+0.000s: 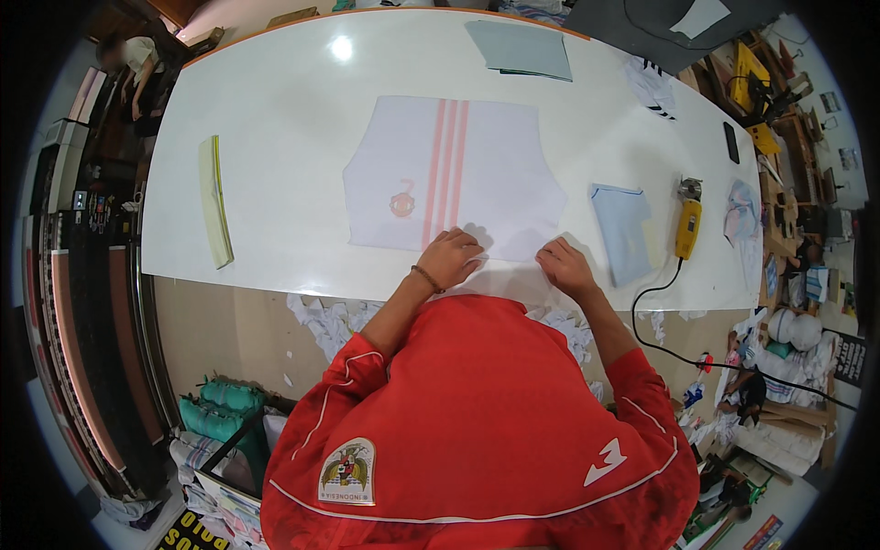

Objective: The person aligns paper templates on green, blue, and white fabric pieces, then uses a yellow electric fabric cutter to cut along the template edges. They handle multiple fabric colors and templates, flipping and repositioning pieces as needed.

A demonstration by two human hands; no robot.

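A pale white fabric panel [504, 174] lies flat on the white table [284, 183], its sides angled outward. Three pink stripes run down it, and a small round pink emblem [401, 203] shows left of them. At its near edge, just right of the stripes, my left hand [451, 258] has its fingers curled in on the cloth. My right hand [565, 267] pinches the same edge by the near right corner. The fingertips of both hands are partly hidden.
Right of the panel lie folded light-blue fabric [623, 234] and a yellow electric cutter [688, 225] with a trailing black cord. A phone [731, 143] rests near the right edge. Grey-green sheets [522, 50] lie at the far side, a yellow-edged strip [215, 202] at left. Scraps [330, 321] litter the floor.
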